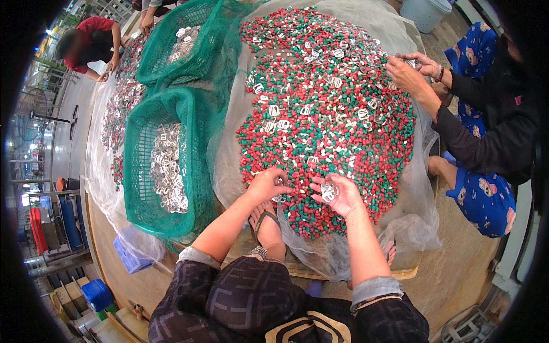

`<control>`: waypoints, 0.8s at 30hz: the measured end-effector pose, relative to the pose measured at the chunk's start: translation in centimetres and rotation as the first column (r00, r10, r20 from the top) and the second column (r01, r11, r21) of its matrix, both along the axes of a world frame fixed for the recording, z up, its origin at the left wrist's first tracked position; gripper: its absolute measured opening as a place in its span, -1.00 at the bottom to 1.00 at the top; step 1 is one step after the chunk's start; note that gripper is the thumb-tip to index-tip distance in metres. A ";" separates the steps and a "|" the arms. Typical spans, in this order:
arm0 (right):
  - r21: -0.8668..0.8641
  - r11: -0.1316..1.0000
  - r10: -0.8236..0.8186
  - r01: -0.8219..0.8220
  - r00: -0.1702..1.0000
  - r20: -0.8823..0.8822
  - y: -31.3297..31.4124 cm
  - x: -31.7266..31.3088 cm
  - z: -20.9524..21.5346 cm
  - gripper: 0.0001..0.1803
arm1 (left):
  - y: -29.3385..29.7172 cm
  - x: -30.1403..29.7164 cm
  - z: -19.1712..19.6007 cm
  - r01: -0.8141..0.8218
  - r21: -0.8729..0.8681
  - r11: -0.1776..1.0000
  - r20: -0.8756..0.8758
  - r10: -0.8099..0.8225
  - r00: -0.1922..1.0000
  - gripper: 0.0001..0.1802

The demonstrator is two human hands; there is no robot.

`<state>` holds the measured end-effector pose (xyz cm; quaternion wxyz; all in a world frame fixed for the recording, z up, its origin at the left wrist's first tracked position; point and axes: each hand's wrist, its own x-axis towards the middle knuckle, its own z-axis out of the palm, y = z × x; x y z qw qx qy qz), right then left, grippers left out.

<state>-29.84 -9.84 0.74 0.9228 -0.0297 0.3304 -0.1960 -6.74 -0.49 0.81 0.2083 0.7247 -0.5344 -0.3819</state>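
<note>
A wide heap of small red, green and white pebble-like pieces [320, 137] is spread before me, with flat silver slotted buckles [362, 114] scattered through it. At the heap's near edge, my left hand [267, 186] is curled with its fingertips together; silvery buckles show at and below them, partly hidden by the fingers. Beside it, my right hand [343, 195] is turned palm up, with a few metal buckles [328, 192] resting in its half-curled fingers. Both hands are just above the pieces, a short gap apart.
Left of the heap stand two green mesh-lined baskets [134, 166] holding silver buckles [169, 171]. White netting [229, 148] lies under the heap. At right, a co-worker's hands [409, 71] handle pieces; another person [91, 46] reaches to a second heap. A bucket [426, 12] stands far right.
</note>
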 end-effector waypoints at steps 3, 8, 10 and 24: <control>0.017 1.000 0.013 -0.013 0.999 0.037 0.2 0.6 0.2 -0.67 | 0.5 0.3 -1.5 -0.037 -0.034 0.999 -0.067 0.035 0.997 -0.80; -0.031 0.997 0.071 -0.069 0.996 0.056 0.0 0.6 0.9 -0.53 | 0.4 2.8 -0.2 -0.433 0.193 0.880 -0.731 0.423 0.535 -0.85; -0.038 0.995 0.085 -0.087 0.994 -0.063 0.1 0.6 0.9 -0.58 | 1.1 4.1 -0.5 -0.501 0.302 0.811 -0.773 0.516 0.370 -0.87; -0.302 0.812 0.305 -0.499 0.804 -0.510 2.9 3.6 0.5 -0.72 | 3.1 5.2 -1.7 -0.265 0.195 0.944 -0.393 0.323 0.861 -0.77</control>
